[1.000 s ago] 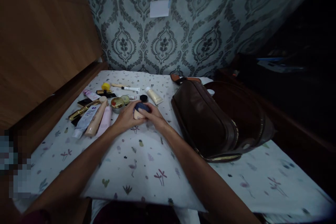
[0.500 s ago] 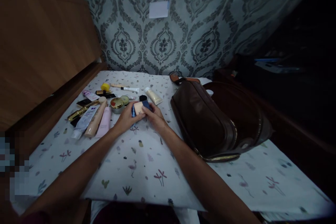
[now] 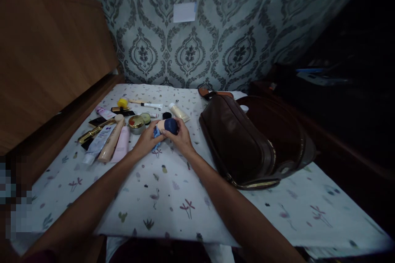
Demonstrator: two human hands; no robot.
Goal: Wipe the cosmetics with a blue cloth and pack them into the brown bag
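Observation:
Over the middle of the table, both my hands hold a small beige bottle with a dark blue cap (image 3: 170, 126). My left hand (image 3: 147, 139) is closed round its beige end, with a crumpled light blue cloth (image 3: 156, 133) between palm and bottle. My right hand (image 3: 184, 139) grips it from the other side, fingers by the cap and thumb on the body. Just beyond lie a black round lid (image 3: 167, 115) and a cream tube (image 3: 179, 112). A round gold-lidded jar (image 3: 136, 124) stands left of my left hand.
A brown leather bag (image 3: 237, 141) with its zipper undone fills the right of the table. At left lie several cosmetics, among them a pink tube (image 3: 121, 144), a beige tube (image 3: 111, 141) and a gold stick (image 3: 92, 132). A wooden cabinet (image 3: 55, 53) borders the left side.
The bottle has turned in my hands, so its dark blue cap now shows fully toward the right. My right fingers have shifted outward along it. More of the blue cloth shows below.

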